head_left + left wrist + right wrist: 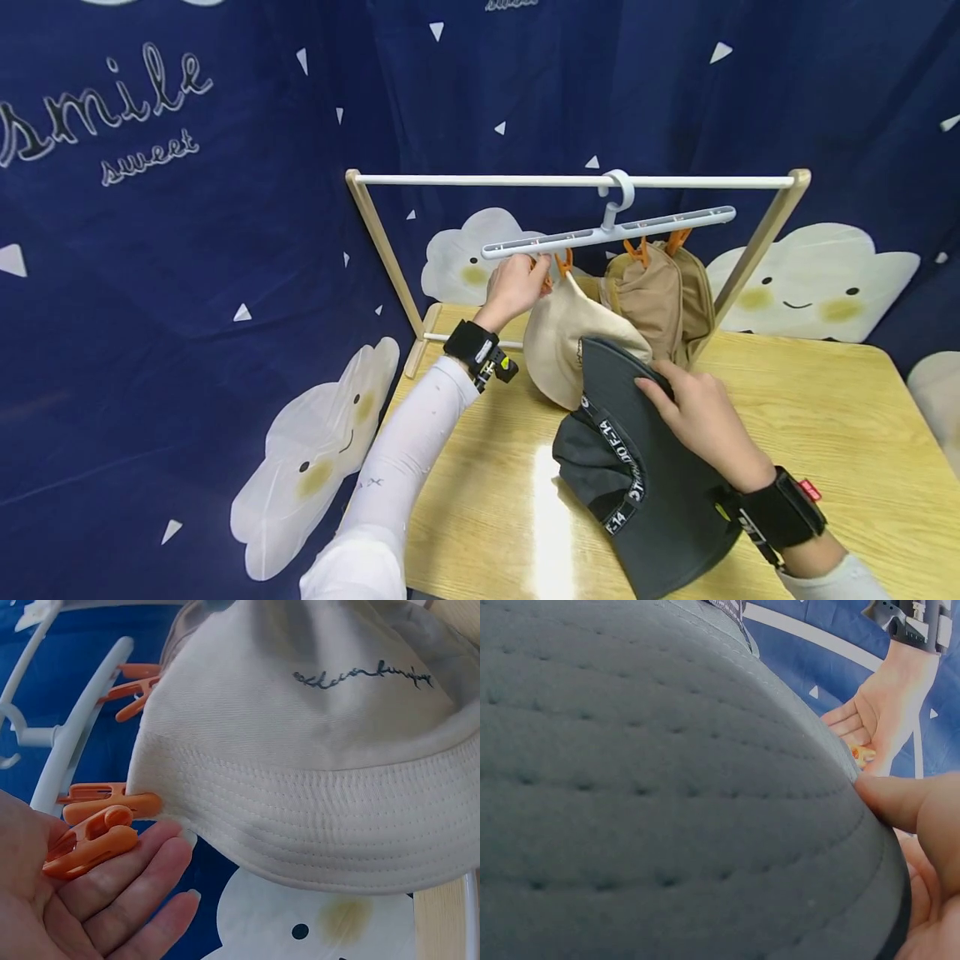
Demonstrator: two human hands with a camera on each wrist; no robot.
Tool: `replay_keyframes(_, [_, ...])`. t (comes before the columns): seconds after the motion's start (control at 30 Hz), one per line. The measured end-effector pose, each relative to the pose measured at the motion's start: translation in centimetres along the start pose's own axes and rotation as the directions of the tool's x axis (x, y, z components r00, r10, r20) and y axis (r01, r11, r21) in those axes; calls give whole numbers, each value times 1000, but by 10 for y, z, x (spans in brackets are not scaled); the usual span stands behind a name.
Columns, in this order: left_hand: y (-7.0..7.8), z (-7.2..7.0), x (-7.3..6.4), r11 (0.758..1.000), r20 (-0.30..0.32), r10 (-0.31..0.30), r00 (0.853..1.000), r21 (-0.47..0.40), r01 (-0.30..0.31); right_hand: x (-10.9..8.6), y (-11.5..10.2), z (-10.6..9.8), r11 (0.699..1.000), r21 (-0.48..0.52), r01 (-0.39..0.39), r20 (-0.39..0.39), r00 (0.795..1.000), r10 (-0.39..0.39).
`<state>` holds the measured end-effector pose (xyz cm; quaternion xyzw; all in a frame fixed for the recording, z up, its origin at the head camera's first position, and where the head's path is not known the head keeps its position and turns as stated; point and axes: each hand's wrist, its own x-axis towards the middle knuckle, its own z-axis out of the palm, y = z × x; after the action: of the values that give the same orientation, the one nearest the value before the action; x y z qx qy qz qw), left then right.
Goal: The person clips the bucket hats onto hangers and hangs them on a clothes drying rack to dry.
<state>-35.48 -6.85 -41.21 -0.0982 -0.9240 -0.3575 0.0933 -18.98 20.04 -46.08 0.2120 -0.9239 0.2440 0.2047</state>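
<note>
At the left end of the white hanger (607, 236), my left hand (517, 287) holds an orange clip (94, 844) near the thumb, its other fingers extended. Beside it, another orange clip (112, 804) grips the edge of a cream bucket hat (300, 742) with dark script on it, which hangs from the hanger. My right hand (708, 421) pinches the brim edge of a dark grey bucket hat (660, 475), thumb on one side. This hat is tilted, brim toward the right, with a lettered band showing; it overlaps the cream hat in the head view.
Brown hats (660, 300) hang from orange clips on the hanger's right half. The hanger hooks over the white rod (480, 180) of a wooden-legged rack (765, 242) on a wood-grain table (825, 417). A navy curtain (225, 250) with clouds stands behind and to the left.
</note>
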Motion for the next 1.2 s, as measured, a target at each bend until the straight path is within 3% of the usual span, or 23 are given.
replay_keyframes(0.17, [-1, 5, 0, 998, -49, 41, 998, -37, -43, 10, -3, 10, 1000, 6, -6, 14, 1000, 6])
replay_keyframes(0.4, [-3, 9, 0, 991, -16, 53, 998, -120, -54, 22, -9, 22, 1000, 19, -23, 1, 1000, 23])
replay_keyframes(0.7, [-2, 6, -1, 993, -40, 66, 997, -100, -70, 46, -22, 33, 999, -3, -49, -7, 999, 49])
replay_keyframes(0.97, [-3, 8, 0, 993, -37, 90, 995, -71, -92, 71, -32, 48, 998, -63, 8, -34, 999, -10])
replay_keyframes(1.2, [-3, 11, 0, 993, -15, 106, 994, -54, -107, 83, -35, 59, 996, -89, 10, -51, 999, -15])
